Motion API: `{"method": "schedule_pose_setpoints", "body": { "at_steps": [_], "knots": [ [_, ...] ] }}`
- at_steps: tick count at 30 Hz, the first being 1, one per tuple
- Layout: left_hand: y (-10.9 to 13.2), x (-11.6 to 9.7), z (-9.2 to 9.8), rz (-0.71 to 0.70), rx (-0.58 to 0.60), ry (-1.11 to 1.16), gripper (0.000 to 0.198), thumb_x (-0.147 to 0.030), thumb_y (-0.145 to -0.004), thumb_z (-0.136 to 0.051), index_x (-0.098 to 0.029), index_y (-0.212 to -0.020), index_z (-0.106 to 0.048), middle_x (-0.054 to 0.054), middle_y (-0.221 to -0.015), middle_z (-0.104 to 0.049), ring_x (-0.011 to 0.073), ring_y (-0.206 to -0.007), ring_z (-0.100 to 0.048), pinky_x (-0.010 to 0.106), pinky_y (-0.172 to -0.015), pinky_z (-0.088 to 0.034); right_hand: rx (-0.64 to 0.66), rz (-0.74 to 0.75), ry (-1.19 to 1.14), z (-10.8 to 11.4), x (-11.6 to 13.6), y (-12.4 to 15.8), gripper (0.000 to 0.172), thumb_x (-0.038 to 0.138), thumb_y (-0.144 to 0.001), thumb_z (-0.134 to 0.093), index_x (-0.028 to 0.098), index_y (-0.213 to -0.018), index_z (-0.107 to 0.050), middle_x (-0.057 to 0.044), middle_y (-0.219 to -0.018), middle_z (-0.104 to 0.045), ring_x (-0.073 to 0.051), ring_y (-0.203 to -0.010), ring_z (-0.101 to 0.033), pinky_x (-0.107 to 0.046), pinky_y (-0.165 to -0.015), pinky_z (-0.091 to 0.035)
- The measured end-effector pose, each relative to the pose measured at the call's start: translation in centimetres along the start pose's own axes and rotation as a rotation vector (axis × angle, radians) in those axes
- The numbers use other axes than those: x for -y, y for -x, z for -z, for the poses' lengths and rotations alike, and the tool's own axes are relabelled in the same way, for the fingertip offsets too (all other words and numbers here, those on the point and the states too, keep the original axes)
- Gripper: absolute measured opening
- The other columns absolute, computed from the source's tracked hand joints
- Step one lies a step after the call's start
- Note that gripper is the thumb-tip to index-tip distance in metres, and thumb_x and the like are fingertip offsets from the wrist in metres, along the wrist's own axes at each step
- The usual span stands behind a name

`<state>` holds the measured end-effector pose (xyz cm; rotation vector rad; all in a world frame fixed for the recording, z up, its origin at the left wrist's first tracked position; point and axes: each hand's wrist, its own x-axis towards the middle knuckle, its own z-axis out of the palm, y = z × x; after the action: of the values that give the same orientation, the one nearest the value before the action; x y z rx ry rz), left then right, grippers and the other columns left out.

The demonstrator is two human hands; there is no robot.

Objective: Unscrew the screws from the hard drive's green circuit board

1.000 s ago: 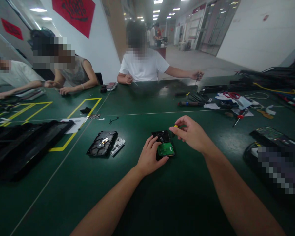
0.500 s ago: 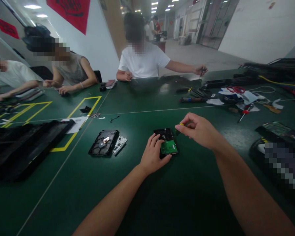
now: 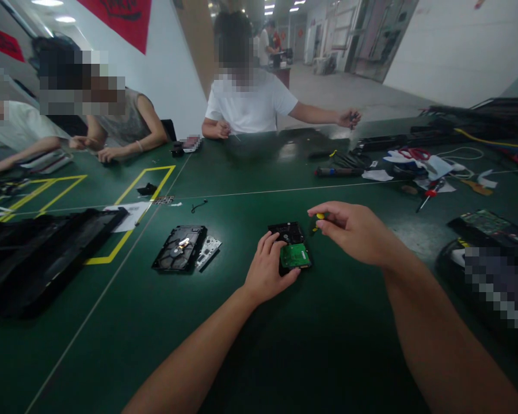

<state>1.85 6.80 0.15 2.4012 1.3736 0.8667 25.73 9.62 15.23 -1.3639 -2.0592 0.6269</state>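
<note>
A hard drive (image 3: 296, 256) with a black casing and a green circuit board lies flat on the green table in front of me. My left hand (image 3: 267, 267) grips it from the left and near sides, fingers over the left edge and thumb at the near edge. Just right of the drive's far corner, my right hand (image 3: 343, 230) pinches a small screwdriver with a yellow handle (image 3: 320, 217) between thumb and fingers. The screwdriver points downward; its tip is too dark to make out, so contact with the drive cannot be told.
Left of the drive lie a black drive-like casing (image 3: 180, 247) and a silver metal plate (image 3: 208, 252). Long black housings (image 3: 47, 259) fill the left side. Tools, cables and a red-handled screwdriver (image 3: 431, 192) lie at the far right. Across the table sits a person in white (image 3: 250, 103).
My right hand has shifted slightly right, and its index finger has straightened, showing more of the yellow handle. My left hand keeps its hold on the drive. The view has tilted slightly.
</note>
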Motion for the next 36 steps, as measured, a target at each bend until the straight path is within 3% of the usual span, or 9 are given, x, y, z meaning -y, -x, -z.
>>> {"method": "schedule_pose_setpoints", "body": {
  "at_steps": [4,10,14,23,29,36],
  "knots": [
    [0.0,0.0,0.0,-0.007,0.005,-0.005,0.064,-0.046,-0.085,-0.08,-0.023,-0.137,-0.05,0.018,-0.155,-0.046,0.041,-0.157,-0.031,0.064,-0.125,-0.039,-0.061,-0.033,0.011,-0.4,0.1,-0.3,0.027,0.036,-0.1,-0.061,0.021,-0.114,-0.078,-0.006,-0.092,-0.079,-0.021,-0.075,-0.069,-0.034,-0.07,-0.05],
    [0.0,0.2,-0.2,-0.009,0.011,-0.013,0.062,-0.046,-0.086,-0.08,-0.023,-0.136,-0.052,0.017,-0.155,-0.046,0.0413,-0.157,-0.03,0.064,-0.125,-0.038,-0.074,0.056,-0.028,-1.0,0.2,-0.4,0.022,0.037,-0.101,-0.062,0.025,-0.102,-0.08,-0.007,-0.109,-0.077,-0.023,-0.092,-0.071,-0.035,-0.079,-0.053],
    [0.0,0.1,0.0,-0.01,0.015,-0.028,0.062,-0.046,-0.087,-0.079,-0.022,-0.136,-0.051,0.018,-0.155,-0.045,0.0409,-0.157,-0.03,0.064,-0.126,-0.038,-0.036,-0.005,-0.09,-1.2,-0.2,-0.4,0.024,0.04,-0.097,-0.068,0.024,-0.113,-0.076,-0.006,-0.104,-0.078,-0.021,-0.083,-0.07,-0.034,-0.073,-0.052],
    [0.2,0.0,0.0,0.007,0.013,-0.028,0.06,-0.047,-0.088,-0.078,-0.023,-0.136,-0.051,0.018,-0.159,-0.04,0.0409,-0.157,-0.031,0.064,-0.125,-0.038,-0.07,-0.057,-0.116,-1.0,0.0,-0.3,0.023,0.045,-0.093,-0.074,0.023,-0.099,-0.073,-0.003,-0.085,-0.076,-0.019,-0.072,-0.068,-0.033,-0.067,-0.048],
    [0.2,0.0,0.0,0.004,0.004,-0.013,0.059,-0.048,-0.089,-0.077,-0.023,-0.136,-0.052,0.018,-0.157,-0.042,0.0418,-0.156,-0.032,0.065,-0.124,-0.039,-0.115,-0.047,-0.078,-1.2,-0.2,-0.5,0.019,0.041,-0.098,-0.068,0.025,-0.104,-0.076,-0.006,-0.108,-0.077,-0.019,-0.077,-0.07,-0.035,-0.07,-0.052],
    [0.2,-0.1,0.1,0.003,0.004,-0.003,0.06,-0.05,-0.089,-0.077,-0.023,-0.137,-0.052,0.018,-0.156,-0.043,0.0409,-0.157,-0.031,0.064,-0.124,-0.039,-0.071,-0.107,-0.265,-1.1,-0.6,-0.7,0.028,0.044,-0.095,-0.072,0.022,-0.112,-0.072,-0.008,-0.104,-0.078,-0.017,-0.068,-0.07,-0.032,-0.059,-0.054]
  ]
}}
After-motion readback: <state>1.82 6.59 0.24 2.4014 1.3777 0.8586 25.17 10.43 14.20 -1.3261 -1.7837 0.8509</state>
